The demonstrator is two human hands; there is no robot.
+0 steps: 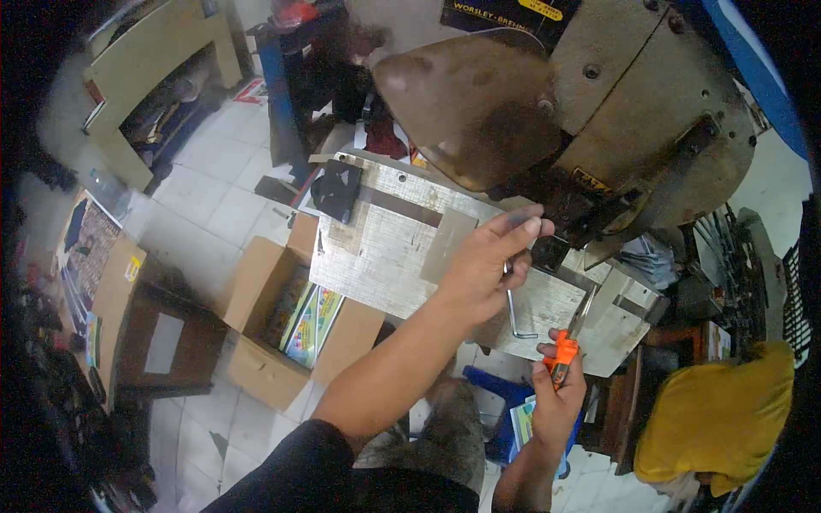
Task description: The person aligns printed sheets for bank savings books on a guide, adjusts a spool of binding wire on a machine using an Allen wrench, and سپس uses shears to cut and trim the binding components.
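My left hand [500, 261] reaches over a scuffed flat metal plate [376, 265], close to the underside of a big machine. Its curled lower fingers hold an L-shaped hex key [512, 316], the bent end hanging down. Thumb and forefinger point toward a dark block [549, 252] below the machine; whether they touch it I cannot tell. Lower and to the right, at the plate's near edge, my right hand [560, 398] grips an orange-handled tool [562, 352]. A thin pointed metal end rises from that handle; its exact kind is not clear.
The brown machine [658, 94] with a curved metal guard [466, 103] overhangs the plate. A black object [337, 190] lies on the plate's left end. An open cardboard box [256, 291] stands below left, a blue stool [496, 389] below. A yellow cloth [718, 419] sits at right.
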